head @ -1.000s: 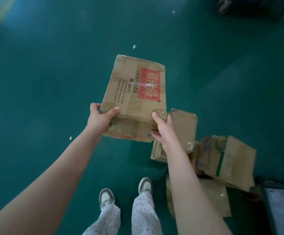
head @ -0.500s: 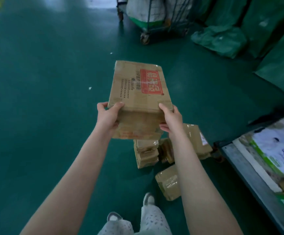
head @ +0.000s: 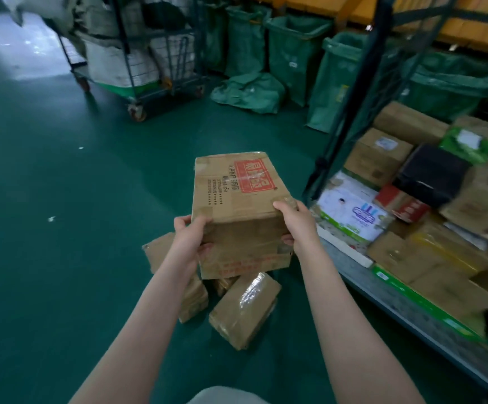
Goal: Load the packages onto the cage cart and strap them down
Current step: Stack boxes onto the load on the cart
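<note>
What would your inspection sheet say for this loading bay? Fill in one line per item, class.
Surface: smooth green floor, small white scraps.
Job's things: brown cardboard box with red label held up; taped brown parcels on floor; grey cage cart part-loaded with boxes.
Clutter: crumpled green sack on floor.
Hands: left hand and right hand grip the box's near corners.
Cables: nothing seen.
Surroundings: upright green sacks, second wheeled cage cart.

A teal-green warehouse floor, flecked with small white scraps, stretches to a row of open green sacks standing beneath a yellow overhead structure. One more green sack lies slumped on the floor before them. To the left stands a wheeled wire trolley, stacked with bulky white bags.
</note>
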Motion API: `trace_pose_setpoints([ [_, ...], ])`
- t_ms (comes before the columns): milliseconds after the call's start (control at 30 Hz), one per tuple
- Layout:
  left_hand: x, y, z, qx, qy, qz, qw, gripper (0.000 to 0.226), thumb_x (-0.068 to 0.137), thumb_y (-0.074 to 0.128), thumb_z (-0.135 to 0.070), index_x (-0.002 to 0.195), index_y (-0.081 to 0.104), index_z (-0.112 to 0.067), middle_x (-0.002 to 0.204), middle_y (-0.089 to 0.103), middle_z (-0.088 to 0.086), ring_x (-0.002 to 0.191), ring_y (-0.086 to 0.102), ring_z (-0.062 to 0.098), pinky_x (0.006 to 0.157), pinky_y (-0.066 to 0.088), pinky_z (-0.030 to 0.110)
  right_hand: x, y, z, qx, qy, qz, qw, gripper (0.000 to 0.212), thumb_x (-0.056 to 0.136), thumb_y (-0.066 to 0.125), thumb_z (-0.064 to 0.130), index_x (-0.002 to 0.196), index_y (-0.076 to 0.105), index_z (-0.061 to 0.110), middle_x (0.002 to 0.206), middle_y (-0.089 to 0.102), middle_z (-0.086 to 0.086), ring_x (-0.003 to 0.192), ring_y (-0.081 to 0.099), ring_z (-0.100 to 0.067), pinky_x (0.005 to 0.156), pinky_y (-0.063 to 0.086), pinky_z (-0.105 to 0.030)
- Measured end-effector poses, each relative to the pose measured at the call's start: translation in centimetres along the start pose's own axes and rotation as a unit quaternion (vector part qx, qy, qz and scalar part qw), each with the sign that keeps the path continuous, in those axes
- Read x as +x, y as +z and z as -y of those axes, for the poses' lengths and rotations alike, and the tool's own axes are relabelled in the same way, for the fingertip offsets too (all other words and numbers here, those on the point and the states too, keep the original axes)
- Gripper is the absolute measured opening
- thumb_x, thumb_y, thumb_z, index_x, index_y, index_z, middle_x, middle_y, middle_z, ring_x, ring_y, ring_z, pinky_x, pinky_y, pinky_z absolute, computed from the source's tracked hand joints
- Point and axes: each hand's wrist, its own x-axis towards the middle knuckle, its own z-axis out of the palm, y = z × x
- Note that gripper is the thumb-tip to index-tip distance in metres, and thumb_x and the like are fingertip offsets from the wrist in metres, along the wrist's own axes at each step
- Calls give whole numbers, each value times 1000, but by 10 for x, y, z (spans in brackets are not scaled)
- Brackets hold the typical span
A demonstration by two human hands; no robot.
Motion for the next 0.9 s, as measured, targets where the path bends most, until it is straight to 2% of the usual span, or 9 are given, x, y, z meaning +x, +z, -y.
trace_pose_setpoints([
  [100, -15, 45, 12, 38, 43, 31, 998, 30, 95, 51, -28, 116, 34, -16, 95, 44, -3, 85, 48, 10, 91, 50, 37, 1, -55, -6, 14, -1, -44, 999, 38, 89, 56, 36, 125, 51, 23, 111, 53, 2, 104, 53, -20, 96, 47, -42],
  [200, -25, 90, 19, 84, 87, 48, 992, 29, 94, 51, -37, 113, 36, -21, 111, 46, 2, 98, 52, 17, 90, 52, 38, 4, -105, -10, 34, 0, -73, 997, 36, 89, 56, 38, 122, 50, 25, 119, 53, 0, 109, 53, -22, 98, 46, -45],
  [367, -45, 163, 21, 113, 144, 103, 978, 25, 96, 48, -37, 113, 37, -21, 116, 47, 5, 97, 56, 23, 66, 47, 26, 7, -179, -13, 95, -14, -130, 987, 48, 91, 57, 37, 136, 44, 27, 117, 51, 2, 111, 54, -23, 98, 47, -44],
  [433, -50, 189, 20, 126, 156, 127, 971, 26, 96, 47, -38, 114, 37, -21, 116, 48, 4, 95, 58, 23, 70, 50, 29, 10, -204, -14, 114, -19, -156, 981, 48, 90, 58, 38, 135, 46, 27, 124, 53, 1, 111, 54, -22, 97, 47, -44],
  [567, -54, 235, 18, 140, 164, 173, 961, 28, 96, 47, -38, 115, 37, -20, 111, 49, 2, 86, 56, 16, 89, 52, 40, 23, -244, -14, 122, -24, -210, 970, 46, 89, 58, 39, 133, 48, 28, 129, 53, 0, 113, 54, -24, 98, 47, -44],
  [700, -44, 278, 16, 145, 168, 212, 952, 26, 96, 48, -37, 112, 38, -20, 106, 51, 1, 96, 57, 23, 88, 52, 42, 41, -274, -15, 132, -26, -245, 960, 47, 87, 59, 41, 132, 48, 29, 128, 54, -1, 114, 54, -26, 97, 47, -47],
  [900, -10, 352, -1, 137, 173, 262, 939, 29, 95, 51, -36, 114, 40, -17, 101, 50, -2, 85, 55, 16, 86, 53, 41, 86, -311, 3, 140, -42, -293, 945, 48, 86, 59, 41, 132, 49, 29, 126, 55, 0, 112, 56, -27, 97, 47, -48],
])
